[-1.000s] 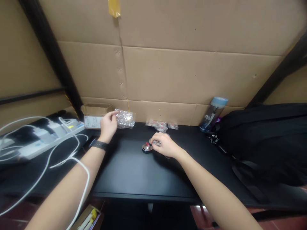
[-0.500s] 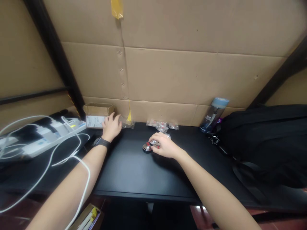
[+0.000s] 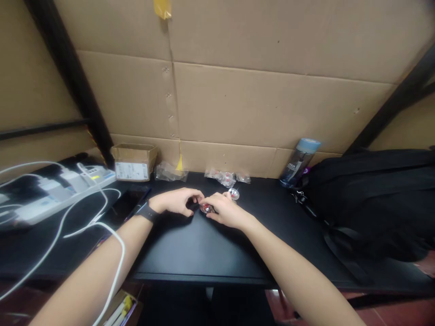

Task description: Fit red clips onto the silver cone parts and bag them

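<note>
Between the front and back edges of the surface [image 3: 185, 258], the right hand [image 3: 222, 210] pinches a shiny piece [image 3: 206, 208] beside the half-open, apparently empty left hand [image 3: 177, 202], seemingly adjusting it, which calls for steadiness.

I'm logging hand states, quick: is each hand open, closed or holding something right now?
Left hand: open, nothing visibly held.
Right hand: curled over a shiny round metal piece; a firm grip cannot be told.

Glossy metallic piece [image 3: 206, 208], crinkled clear plastic packets [image 3: 227, 178], matt cardboard wall [image 3: 224, 104]
</note>
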### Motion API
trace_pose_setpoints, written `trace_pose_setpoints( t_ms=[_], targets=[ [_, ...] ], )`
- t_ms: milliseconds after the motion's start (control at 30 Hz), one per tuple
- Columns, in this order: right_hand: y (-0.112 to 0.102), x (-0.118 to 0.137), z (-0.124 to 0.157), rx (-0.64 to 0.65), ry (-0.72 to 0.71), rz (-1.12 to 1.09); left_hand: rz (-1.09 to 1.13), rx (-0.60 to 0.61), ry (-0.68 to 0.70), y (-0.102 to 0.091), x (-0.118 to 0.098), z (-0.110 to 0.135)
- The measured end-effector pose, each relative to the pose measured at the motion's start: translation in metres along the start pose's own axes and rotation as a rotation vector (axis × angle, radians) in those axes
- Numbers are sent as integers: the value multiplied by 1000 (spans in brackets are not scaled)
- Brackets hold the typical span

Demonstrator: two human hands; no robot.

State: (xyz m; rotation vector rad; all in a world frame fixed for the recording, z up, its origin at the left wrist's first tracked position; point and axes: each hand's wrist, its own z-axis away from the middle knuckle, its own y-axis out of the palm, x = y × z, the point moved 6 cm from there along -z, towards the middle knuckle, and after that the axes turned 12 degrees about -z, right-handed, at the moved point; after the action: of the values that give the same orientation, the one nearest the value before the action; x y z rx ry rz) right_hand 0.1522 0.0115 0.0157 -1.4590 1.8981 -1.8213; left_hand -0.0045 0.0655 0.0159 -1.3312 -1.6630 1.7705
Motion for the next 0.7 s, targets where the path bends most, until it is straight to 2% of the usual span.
trace_pose_setpoints(
  t_ms=[67,200,400,500,700],
  targets=[
    [-1,2,-1,6,-32,-49,25,15,22,3,-6,-1],
    [-7,4,-1,2,-118,-156,-29,-39,65,4,-8,-6],
    [-10,1,0,-69,-119,-190,25,-86,110,6,-10,-13],
    [-17,1,-1,-175,-106,-287,71,-93,96,2,-11,-11],
    [-36,-15,1,-384,58,-578,151,-101,-35,-5,5,-6]
  ],
)
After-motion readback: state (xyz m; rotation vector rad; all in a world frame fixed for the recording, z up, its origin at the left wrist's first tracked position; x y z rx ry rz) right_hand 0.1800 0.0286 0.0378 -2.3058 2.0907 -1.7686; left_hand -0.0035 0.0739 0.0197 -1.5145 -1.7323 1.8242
